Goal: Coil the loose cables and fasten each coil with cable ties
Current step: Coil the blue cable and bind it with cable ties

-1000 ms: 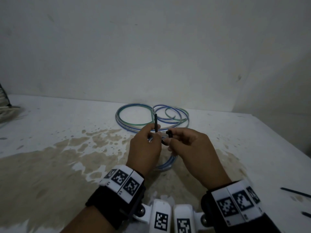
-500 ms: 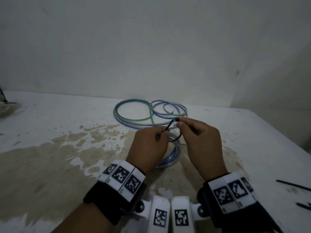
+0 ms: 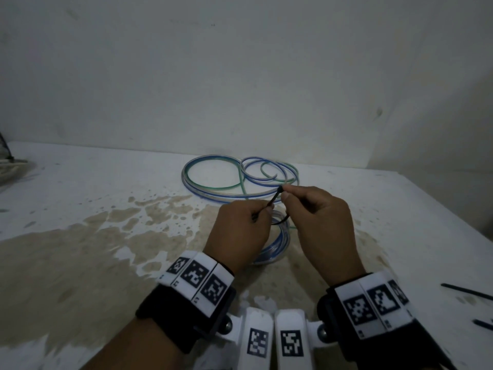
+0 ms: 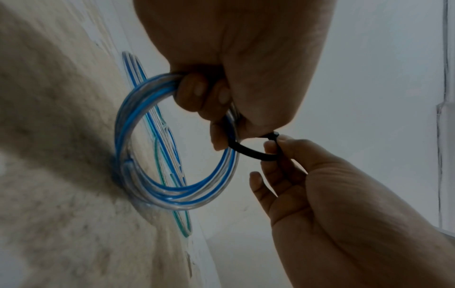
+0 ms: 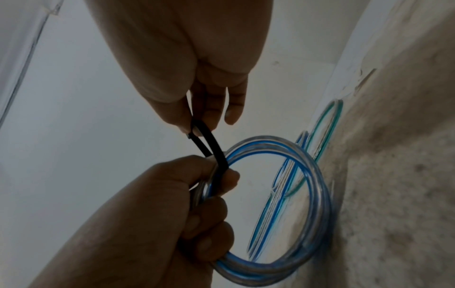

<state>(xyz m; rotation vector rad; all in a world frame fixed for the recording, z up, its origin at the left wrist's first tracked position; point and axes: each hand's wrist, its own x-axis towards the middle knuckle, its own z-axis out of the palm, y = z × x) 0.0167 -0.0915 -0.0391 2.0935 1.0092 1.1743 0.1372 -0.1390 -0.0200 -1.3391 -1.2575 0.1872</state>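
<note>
The right hand (image 4: pixel 320 194) pinches the head end of a black tie (image 4: pixel 248 154), looped loosely round the blue coil (image 4: pixel 172 196). The left hand (image 5: pixel 147 224) clenches the coil, likely to keep its turns bunched while the tie closes. The coil's lower edge rests on the table (image 3: pixel 106 209). Only the wrist views show the loop round the coil; the head view alone shows loose cables (image 3: pixel 213 188) behind and spare ties (image 3: pixel 466 291) at right.

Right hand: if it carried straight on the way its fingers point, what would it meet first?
Probably the loose cable loops lying on the table just beyond the right hand; then the wall. Depth is unclear.
</note>
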